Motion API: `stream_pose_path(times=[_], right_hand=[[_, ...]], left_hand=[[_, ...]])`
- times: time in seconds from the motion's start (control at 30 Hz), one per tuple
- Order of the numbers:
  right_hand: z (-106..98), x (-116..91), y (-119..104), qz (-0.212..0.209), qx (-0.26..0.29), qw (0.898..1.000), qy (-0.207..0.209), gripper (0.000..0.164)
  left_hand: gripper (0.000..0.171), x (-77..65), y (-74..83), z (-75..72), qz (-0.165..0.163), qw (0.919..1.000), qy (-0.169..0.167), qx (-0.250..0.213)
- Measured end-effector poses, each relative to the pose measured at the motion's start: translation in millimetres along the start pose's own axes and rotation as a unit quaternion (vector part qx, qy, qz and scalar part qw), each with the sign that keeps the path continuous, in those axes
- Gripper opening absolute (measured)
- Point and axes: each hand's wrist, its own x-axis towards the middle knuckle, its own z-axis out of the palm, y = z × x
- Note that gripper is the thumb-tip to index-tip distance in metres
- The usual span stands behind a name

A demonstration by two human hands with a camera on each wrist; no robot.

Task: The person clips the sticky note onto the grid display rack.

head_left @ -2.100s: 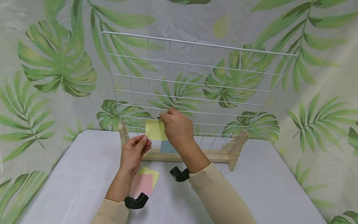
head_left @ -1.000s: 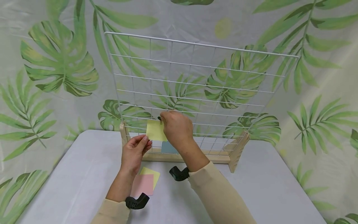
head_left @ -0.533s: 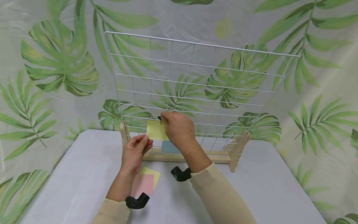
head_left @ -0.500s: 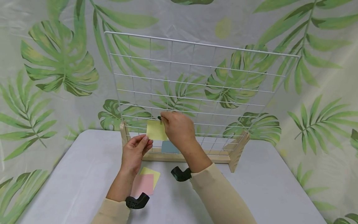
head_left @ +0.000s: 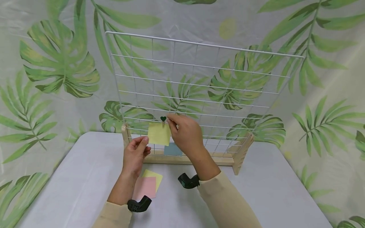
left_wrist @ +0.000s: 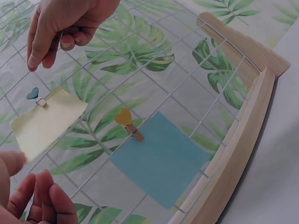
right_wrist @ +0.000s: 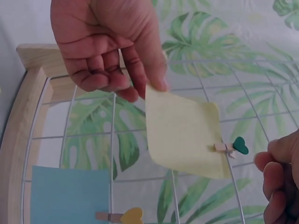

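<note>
A yellow sticky note [head_left: 158, 134] hangs on the white wire grid [head_left: 194, 66], its top edge clipped by a mini clothespin [right_wrist: 224, 147] with a dark green heart. My left hand [head_left: 134, 155] pinches the note's lower left corner between thumb and index finger. Beside the green heart, my right hand [head_left: 186, 133] is a small gap away, loosely curled with nothing between its fingers. Lower on the grid hangs a blue sticky note [left_wrist: 160, 161], held by a mini clothespin [left_wrist: 135, 132] with a yellow heart.
A pink sticky note [head_left: 145, 187] overlaps another yellow note [head_left: 157, 179] on the white table [head_left: 85, 180], under my left forearm. The grid stands in a wooden base [head_left: 219, 161] with upright side pieces. Behind it hangs a leaf-patterned cloth [head_left: 182, 12].
My right hand has let go of the green-heart clothespin and moved slightly right, so the heart now shows fully. The left hand stays at the yellow note's corner, a touch further left.
</note>
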Motion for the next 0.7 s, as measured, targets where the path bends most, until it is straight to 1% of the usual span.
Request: stream_pose_path(times=[0.17, 0.3, 0.37, 0.57, 0.7], right_hand=[[-1, -10, 2, -0.012, 0.021, 0.999, 0.025, 0.019], [1, -19, 5, -0.02, 0.03, 0.999, 0.035, 0.017], [1, -23, 6, -0.017, 0.034, 0.999, 0.033, 0.016], [6, -38, 14, 0.011, 0.042, 0.999, 0.009, 0.013], [13, -52, 20, 0.029, 0.04, 0.999, 0.003, 0.013]], left_hand=[[0.027, -1.8, 2.1, -3.3, 0.003, 0.9999, 0.007, 0.008], [0.027, -2.4, 2.3, -4.8, 0.005, 1.0, 0.004, 0.005], [0.026, -2.1, 2.0, -4.9, 0.005, 1.0, 0.002, 0.005], [0.028, -1.1, 2.4, -5.6, 0.008, 0.9998, 0.008, 0.015], [0.023, -1.0, 3.7, -7.9, 0.012, 0.9997, 0.015, 0.018]])
